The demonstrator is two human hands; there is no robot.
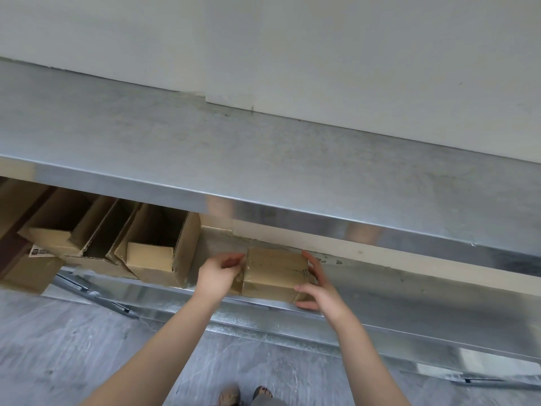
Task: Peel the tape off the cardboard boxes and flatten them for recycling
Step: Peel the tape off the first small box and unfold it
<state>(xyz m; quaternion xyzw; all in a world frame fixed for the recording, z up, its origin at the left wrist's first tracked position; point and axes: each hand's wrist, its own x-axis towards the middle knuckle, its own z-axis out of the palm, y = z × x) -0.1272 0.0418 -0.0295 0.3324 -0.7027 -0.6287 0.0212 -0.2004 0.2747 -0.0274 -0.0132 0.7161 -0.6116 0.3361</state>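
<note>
- Cardboard, plain brown: a small closed box (273, 273) sits at the front edge of the lower shelf (409, 288) of a steel table (263, 159), seen from above by the person who holds it.
- The left hand (219, 273) is at the box's left end, with its fingers curled in against that end and gripping it.
- The right hand (319, 291) clasps the box's right end, thumb on the near top edge, one finger stretched along the far side and another beneath the near corner.
- A glossy strip on the box's top looks like clear tape, though this is hard to tell.
- Further left on the same shelf stand several open boxes (158, 250), flaps up and close together.
- Behind the table top is a pale wall (322, 39).
- Below are a grey floor (73, 347) and the person's feet (248, 395).
</note>
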